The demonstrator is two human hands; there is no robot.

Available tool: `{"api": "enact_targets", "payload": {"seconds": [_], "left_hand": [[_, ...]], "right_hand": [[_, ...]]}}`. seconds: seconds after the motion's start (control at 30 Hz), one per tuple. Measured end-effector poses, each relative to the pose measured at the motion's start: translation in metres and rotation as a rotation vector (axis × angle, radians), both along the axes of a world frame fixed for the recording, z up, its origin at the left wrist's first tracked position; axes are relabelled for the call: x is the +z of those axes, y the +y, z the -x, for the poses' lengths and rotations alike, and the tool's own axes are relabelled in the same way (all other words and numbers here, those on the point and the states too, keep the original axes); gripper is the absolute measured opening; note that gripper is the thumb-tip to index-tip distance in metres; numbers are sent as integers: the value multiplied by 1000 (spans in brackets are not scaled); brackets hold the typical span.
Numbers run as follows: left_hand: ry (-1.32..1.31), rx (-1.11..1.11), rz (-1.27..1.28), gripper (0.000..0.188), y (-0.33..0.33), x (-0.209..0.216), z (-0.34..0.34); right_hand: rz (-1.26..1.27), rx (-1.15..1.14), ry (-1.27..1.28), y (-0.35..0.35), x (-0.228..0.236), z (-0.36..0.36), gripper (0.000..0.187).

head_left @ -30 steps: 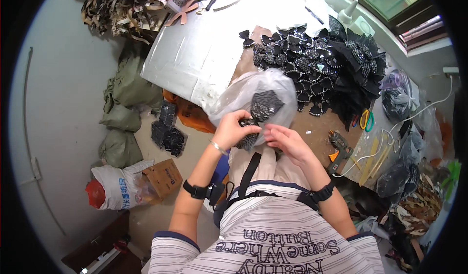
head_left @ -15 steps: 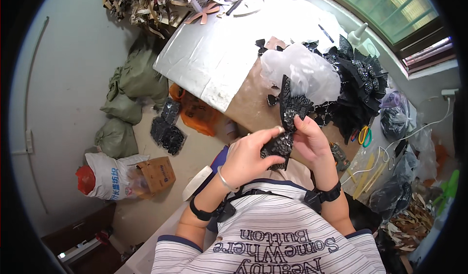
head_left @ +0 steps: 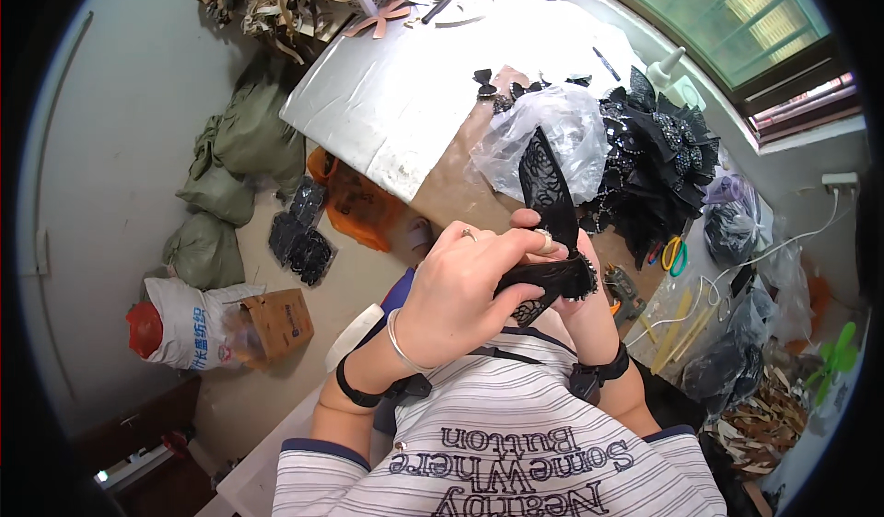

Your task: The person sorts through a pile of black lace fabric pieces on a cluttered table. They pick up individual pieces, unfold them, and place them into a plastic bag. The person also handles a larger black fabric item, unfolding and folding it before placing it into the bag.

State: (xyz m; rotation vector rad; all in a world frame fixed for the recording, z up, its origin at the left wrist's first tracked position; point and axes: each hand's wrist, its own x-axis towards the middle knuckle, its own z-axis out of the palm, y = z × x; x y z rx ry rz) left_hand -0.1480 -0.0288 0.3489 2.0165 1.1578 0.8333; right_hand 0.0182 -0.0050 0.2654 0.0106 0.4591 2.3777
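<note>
A black lace bow (head_left: 545, 181) with a shiny beaded part is between my hands, over the near edge of the table. One long lace end points up and away, and another part folds down toward my lap. My left hand (head_left: 465, 282) is closed on the folded middle, with thumb and fingers pinching the lace. From behind, my right hand (head_left: 584, 291) grips the beaded side; the left hand and the bow partly cover its fingers. Just beyond is a clear plastic bag (head_left: 575, 126), next to a heap of black beaded bows (head_left: 668, 153).
A silvery sheet (head_left: 368, 116) covers the table's far left part. Ribbon strips (head_left: 285, 6) are piled at the far left. Scissors (head_left: 677, 255), a glue gun (head_left: 623, 294) and a white cable (head_left: 783, 250) lie to the right. Green sacks (head_left: 262, 135) stand on the floor at left.
The bow has been turned, so its lace side shows more and the beaded part now faces right. My left hand has moved farther over the middle. The view has shifted slightly.
</note>
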Motion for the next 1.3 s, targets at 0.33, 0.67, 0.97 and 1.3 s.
{"api": "enact_targets", "payload": {"seconds": [0.33, 0.67, 0.97, 1.3], "left_hand": [[-22, 5, 32, 28, -9, 1, 9], [29, 122, 84, 42, -13, -13, 29], [-503, 298, -176, 55, -21, -48, -11], [-361, 116, -590, 37, -6, -52, -7]], "right_hand": [[-107, 21, -64, -4, 0, 5, 16], [-387, -555, -1000, -16, 30, 2, 23], [-552, -500, -1138, -40, 50, -5, 25], [-844, -661, -1398, -42, 73, -10, 15]]}}
